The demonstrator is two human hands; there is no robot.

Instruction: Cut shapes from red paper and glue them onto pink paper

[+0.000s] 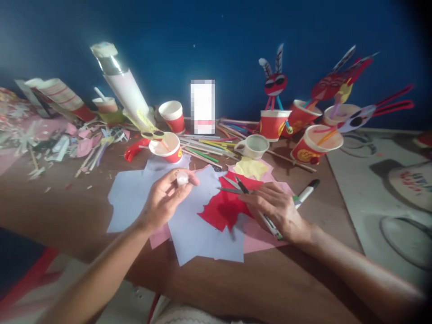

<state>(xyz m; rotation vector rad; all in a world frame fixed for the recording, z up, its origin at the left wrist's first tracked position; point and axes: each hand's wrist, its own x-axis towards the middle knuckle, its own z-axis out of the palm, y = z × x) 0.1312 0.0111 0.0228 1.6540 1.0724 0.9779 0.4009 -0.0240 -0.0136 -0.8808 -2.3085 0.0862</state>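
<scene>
My left hand (pixel 167 198) is raised over pale blue paper (pixel 205 229), its fingers pinching a small whitish, translucent piece (pixel 182 179) whose kind I cannot make out. My right hand (pixel 275 204) is closed over a black-tipped pen (pixel 242 185) slanting under the fingers. Beside the pen's tip, the scissors (pixel 230 191) lie with their blades apart on red cut paper (pixel 222 209); the fingers hide their handles. Past the right hand lies a white marker with a black end (pixel 306 193). Pink paper (pixel 259 234) and a yellow scrap (pixel 251 168) are underneath and behind.
Red paper cups (pixel 275 126) with paper-faced figures stand at the back right. Behind my hands are a white cup (pixel 255 146), coloured sticks (pixel 211 146) and a bright blurred rectangle (pixel 202 105). A tall flask (pixel 123 85), a red tool (pixel 135 149) and paper scraps (pixel 84 144) occupy the left.
</scene>
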